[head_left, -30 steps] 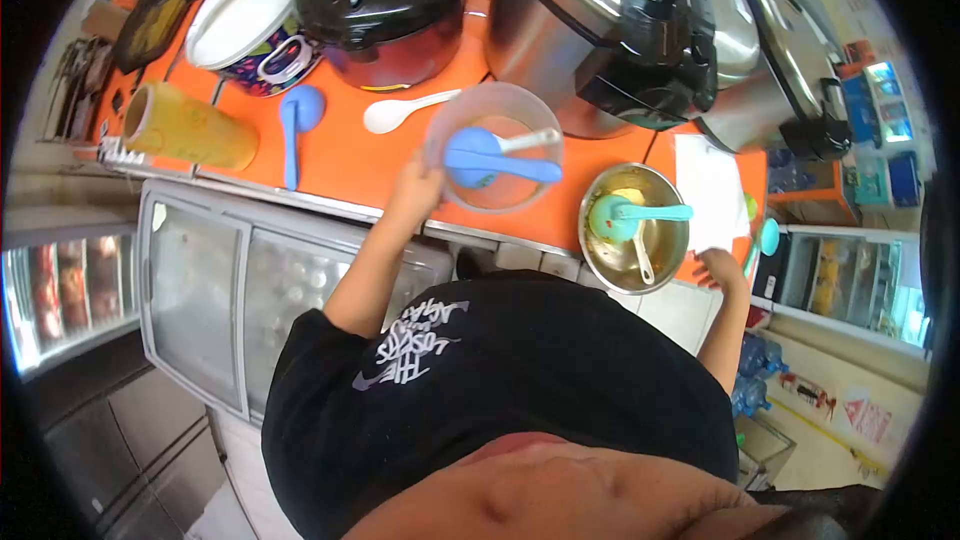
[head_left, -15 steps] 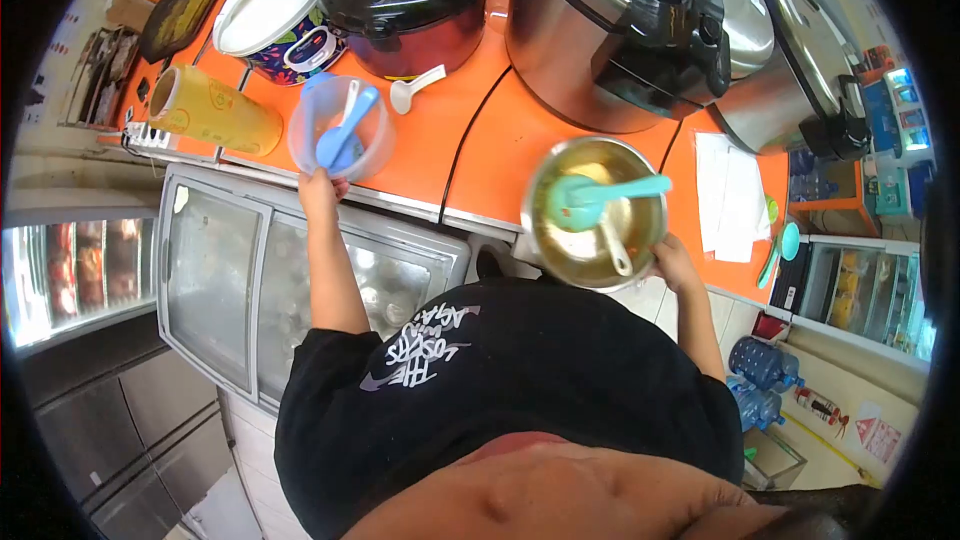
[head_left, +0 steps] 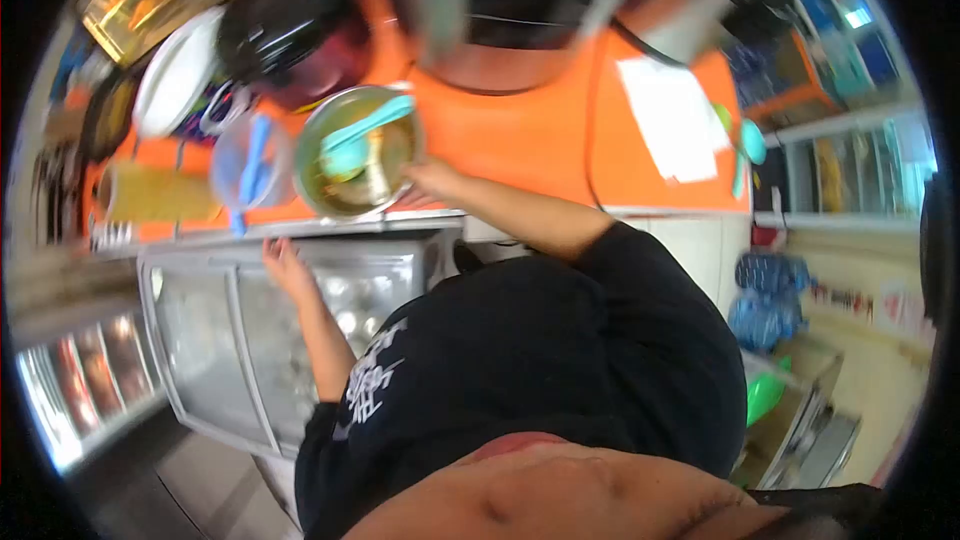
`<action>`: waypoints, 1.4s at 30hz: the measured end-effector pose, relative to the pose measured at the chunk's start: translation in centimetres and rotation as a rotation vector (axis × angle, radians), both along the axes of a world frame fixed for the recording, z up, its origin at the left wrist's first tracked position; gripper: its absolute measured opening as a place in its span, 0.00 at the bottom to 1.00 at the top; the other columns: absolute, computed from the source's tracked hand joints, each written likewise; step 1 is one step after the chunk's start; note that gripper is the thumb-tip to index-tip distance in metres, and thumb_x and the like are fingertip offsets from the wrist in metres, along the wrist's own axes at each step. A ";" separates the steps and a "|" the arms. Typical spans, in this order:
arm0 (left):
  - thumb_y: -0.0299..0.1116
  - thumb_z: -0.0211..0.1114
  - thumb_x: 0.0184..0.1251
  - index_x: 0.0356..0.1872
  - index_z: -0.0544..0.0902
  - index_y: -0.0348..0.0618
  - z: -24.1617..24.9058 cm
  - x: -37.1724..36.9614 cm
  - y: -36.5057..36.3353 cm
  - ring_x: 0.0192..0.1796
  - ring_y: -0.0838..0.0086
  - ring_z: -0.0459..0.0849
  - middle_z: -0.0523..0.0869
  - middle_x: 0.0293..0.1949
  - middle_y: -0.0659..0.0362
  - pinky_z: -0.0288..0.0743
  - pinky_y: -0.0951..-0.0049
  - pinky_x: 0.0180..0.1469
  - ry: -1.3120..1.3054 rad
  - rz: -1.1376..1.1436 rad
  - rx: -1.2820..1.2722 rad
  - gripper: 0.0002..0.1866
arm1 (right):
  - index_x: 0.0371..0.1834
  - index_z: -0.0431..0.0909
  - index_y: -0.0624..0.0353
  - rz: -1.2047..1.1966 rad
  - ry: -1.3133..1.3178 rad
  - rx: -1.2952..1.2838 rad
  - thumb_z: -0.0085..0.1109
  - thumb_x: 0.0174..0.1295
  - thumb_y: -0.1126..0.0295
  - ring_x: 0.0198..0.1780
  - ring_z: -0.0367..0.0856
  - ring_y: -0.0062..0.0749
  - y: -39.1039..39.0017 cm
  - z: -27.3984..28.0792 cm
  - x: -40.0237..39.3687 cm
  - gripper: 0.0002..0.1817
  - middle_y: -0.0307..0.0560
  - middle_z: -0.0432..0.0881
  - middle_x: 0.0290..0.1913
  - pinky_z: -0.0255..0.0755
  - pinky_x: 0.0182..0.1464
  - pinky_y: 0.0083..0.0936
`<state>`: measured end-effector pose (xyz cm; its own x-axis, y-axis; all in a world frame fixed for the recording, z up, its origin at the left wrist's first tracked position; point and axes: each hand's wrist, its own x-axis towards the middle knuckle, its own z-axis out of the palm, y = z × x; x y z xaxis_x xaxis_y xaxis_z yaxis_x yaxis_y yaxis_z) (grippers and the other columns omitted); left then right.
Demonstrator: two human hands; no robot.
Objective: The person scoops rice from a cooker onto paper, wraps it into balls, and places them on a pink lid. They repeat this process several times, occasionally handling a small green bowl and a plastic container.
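Observation:
My right hand [head_left: 430, 183] grips the right rim of a metal bowl [head_left: 312, 140], which is at the counter's left part beside a clear plastic tub [head_left: 224, 175]. Inside the bowl are a teal scoop [head_left: 345, 157] and a white spoon [head_left: 376, 176]. The tub holds a blue rice paddle [head_left: 256, 152]; blur hides its finer detail. Below the counter edge, my left hand [head_left: 285, 262] is raised with fingers apart, holding nothing, just under the tub and bowl.
The orange counter [head_left: 500, 155] carries a yellow cylinder [head_left: 160, 192], a dark lidded pot [head_left: 295, 35], a white-lidded bucket [head_left: 178, 75], large steel cookers [head_left: 480, 30], white paper [head_left: 665, 120] and a teal ladle [head_left: 750, 145]. A glass-top freezer [head_left: 240, 340] stands below.
My right hand has carried the bowl left, up against the tub. My left hand has let go of the tub and dropped back. The view has swung right.

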<state>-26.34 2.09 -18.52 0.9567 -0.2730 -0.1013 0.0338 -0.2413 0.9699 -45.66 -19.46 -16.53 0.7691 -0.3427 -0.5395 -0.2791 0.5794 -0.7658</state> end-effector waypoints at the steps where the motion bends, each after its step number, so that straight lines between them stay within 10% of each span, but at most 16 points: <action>1: 0.35 0.54 0.63 0.57 0.65 0.42 -0.1 -1.3 -0.1 0.41 0.74 0.73 0.73 0.48 0.56 0.68 0.76 0.40 -0.099 0.012 0.005 0.22 | 0.57 0.59 0.64 0.040 0.074 0.008 0.45 0.63 0.54 0.42 0.80 0.49 -0.5 0.8 -0.7 0.27 0.64 0.73 0.48 0.76 0.41 0.39; 3: 0.35 0.53 0.64 0.52 0.70 0.38 0.3 -2.5 -0.1 0.39 0.75 0.72 0.74 0.44 0.57 0.67 0.76 0.39 -0.335 0.033 0.082 0.17 | 0.50 0.67 0.63 -0.086 0.111 -0.039 0.48 0.62 0.54 0.37 0.81 0.41 -1.9 0.0 -3.5 0.23 0.57 0.78 0.41 0.77 0.39 0.35; 6: 0.35 0.51 0.66 0.45 0.74 0.36 3.3 -3.2 -1.3 0.37 0.76 0.71 0.76 0.39 0.57 0.67 0.76 0.39 -0.505 -0.025 0.134 0.14 | 0.25 0.77 0.62 -0.014 0.184 -0.833 0.54 0.59 0.56 0.27 0.79 0.25 -5.4 0.5 -10.9 0.18 0.46 0.80 0.23 0.73 0.30 0.25; 12: 0.34 0.47 0.68 0.36 0.76 0.34 10.1 -10.3 -10.4 0.36 0.75 0.72 0.77 0.34 0.58 0.66 0.76 0.41 -0.631 -0.335 0.062 0.13 | 0.40 0.73 0.62 -0.692 0.591 -1.387 0.53 0.50 0.74 0.35 0.79 0.44 -12.0 -1.6 -36.7 0.13 0.55 0.76 0.39 0.73 0.38 0.33; 13: 0.35 0.47 0.68 0.36 0.76 0.34 9.8 -11.9 -12.5 0.36 0.75 0.72 0.77 0.33 0.57 0.67 0.76 0.42 -0.645 -0.420 -0.016 0.14 | 0.43 0.71 0.63 -0.739 0.687 -1.163 0.53 0.46 0.77 0.42 0.77 0.51 -13.7 -3.2 -41.6 0.17 0.60 0.73 0.45 0.71 0.42 0.36; 14: 0.34 0.47 0.68 0.35 0.76 0.35 9.3 -14.7 -15.0 0.38 0.74 0.74 0.77 0.33 0.57 0.68 0.75 0.43 -0.611 -0.441 -0.031 0.12 | 0.45 0.71 0.61 -0.695 0.900 -1.314 0.53 0.44 0.78 0.46 0.74 0.52 -14.2 -3.3 -45.5 0.20 0.60 0.71 0.48 0.70 0.45 0.39; 15: 0.33 0.49 0.66 0.35 0.75 0.36 8.1 -18.1 -17.6 0.40 0.73 0.75 0.77 0.35 0.56 0.69 0.73 0.45 -0.052 -0.456 -0.209 0.10 | 0.47 0.71 0.59 -0.639 1.114 -1.456 0.54 0.43 0.78 0.49 0.72 0.52 -14.4 -3.4 -48.4 0.23 0.61 0.70 0.51 0.68 0.48 0.41; 16: 0.34 0.50 0.65 0.36 0.75 0.38 6.7 -20.8 -19.9 0.42 0.71 0.76 0.77 0.36 0.56 0.70 0.71 0.46 -0.595 -0.685 -0.042 0.10 | 0.47 0.71 0.59 -0.642 1.108 -1.460 0.54 0.43 0.78 0.49 0.72 0.52 -14.7 -3.2 -50.0 0.23 0.61 0.70 0.51 0.68 0.48 0.41; 17: 0.34 0.52 0.63 0.38 0.75 0.38 3.9 -24.3 -22.9 0.43 0.69 0.76 0.78 0.37 0.55 0.70 0.69 0.47 -0.590 -0.831 -0.308 0.10 | 0.49 0.71 0.56 -0.543 1.066 -1.543 0.54 0.42 0.79 0.51 0.71 0.52 -15.0 -3.7 -51.3 0.25 0.60 0.70 0.51 0.66 0.49 0.43; 21: 0.40 0.58 0.59 0.49 0.70 0.33 -1.0 -39.5 -32.2 0.48 0.59 0.77 0.78 0.44 0.46 0.70 0.65 0.48 -0.586 -1.155 0.258 0.22 | 0.51 0.72 0.51 -0.383 0.764 -1.686 0.54 0.42 0.79 0.53 0.69 0.53 -17.5 -5.7 -52.4 0.27 0.59 0.69 0.54 0.65 0.52 0.45; 25: 0.42 0.59 0.56 0.50 0.70 0.28 -5.0 -46.0 -41.8 0.44 0.53 0.79 0.80 0.41 0.42 0.71 0.62 0.47 -0.069 -1.045 0.556 0.27 | 0.48 0.74 0.53 -0.354 0.685 -1.652 0.52 0.44 0.80 0.54 0.69 0.52 -18.8 -5.4 -52.9 0.24 0.58 0.69 0.55 0.65 0.54 0.39; 32: 0.39 0.59 0.54 0.42 0.77 0.29 -5.0 -44.0 -41.2 0.42 0.52 0.81 0.81 0.39 0.42 0.72 0.61 0.46 -0.270 -1.062 0.626 0.21 | 0.44 0.75 0.58 -0.435 0.392 -1.373 0.50 0.53 0.77 0.46 0.76 0.40 -17.6 8.5 -55.9 0.14 0.52 0.78 0.43 0.69 0.50 0.29; 34: 0.38 0.60 0.53 0.43 0.78 0.32 -4.2 -40.8 -38.3 0.42 0.54 0.81 0.82 0.38 0.42 0.72 0.62 0.47 -0.355 -1.110 0.683 0.20 | 0.37 0.76 0.62 -0.295 0.696 -1.000 0.47 0.60 0.70 0.40 0.79 0.43 -18.2 15.2 -57.5 0.10 0.50 0.81 0.37 0.70 0.44 0.29; 38: 0.35 0.62 0.51 0.45 0.76 0.33 -5.4 -35.0 -32.5 0.42 0.57 0.82 0.82 0.40 0.44 0.73 0.66 0.45 -0.116 -1.096 0.544 0.20 | 0.41 0.76 0.66 -0.441 0.184 -0.717 0.48 0.63 0.66 0.38 0.75 0.19 -20.7 17.5 -58.4 0.14 0.41 0.80 0.36 0.68 0.43 0.20; 42: 0.35 0.61 0.54 0.49 0.72 0.33 -1.7 -36.0 -30.2 0.42 0.60 0.82 0.82 0.38 0.46 0.74 0.68 0.43 -0.188 -0.834 0.606 0.23 | 0.48 0.74 0.66 -0.544 0.086 -0.618 0.48 0.62 0.68 0.41 0.76 0.20 -22.1 18.9 -52.6 0.15 0.41 0.79 0.40 0.66 0.47 0.17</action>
